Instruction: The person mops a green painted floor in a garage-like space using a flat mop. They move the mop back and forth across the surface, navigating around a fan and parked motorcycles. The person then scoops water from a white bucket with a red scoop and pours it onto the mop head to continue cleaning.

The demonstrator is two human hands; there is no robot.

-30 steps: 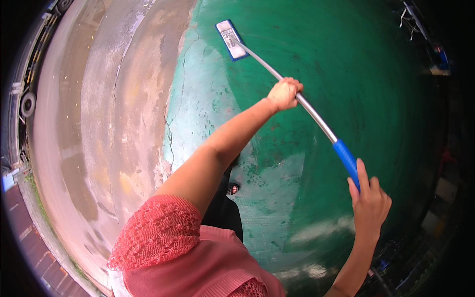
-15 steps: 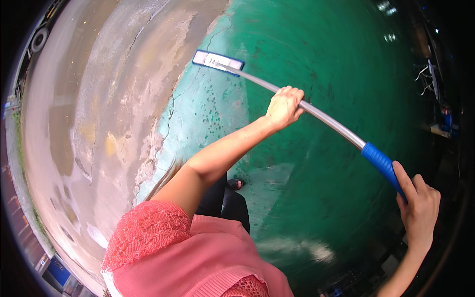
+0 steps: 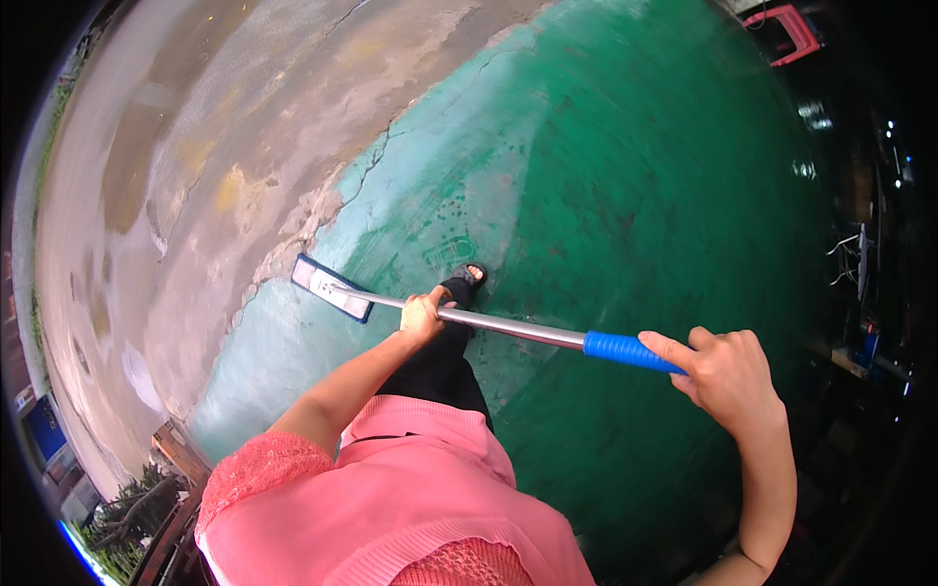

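My left arm (image 3: pixel 342 389) angles forward and inward to my left hand (image 3: pixel 421 317), its fingers (image 3: pixel 435 297) curled closed, while my right forearm (image 3: pixel 769 479) slants up from a bent elbow (image 3: pixel 754 559) to my right hand (image 3: pixel 731 379), index finger (image 3: pixel 666 349) stretched leftward.

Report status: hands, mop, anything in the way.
Left hand gripping silver pole, right hand on blue grip. Mop head on pale green floor, by cracked edge. Sandalled foot near pole, possibly in the way.
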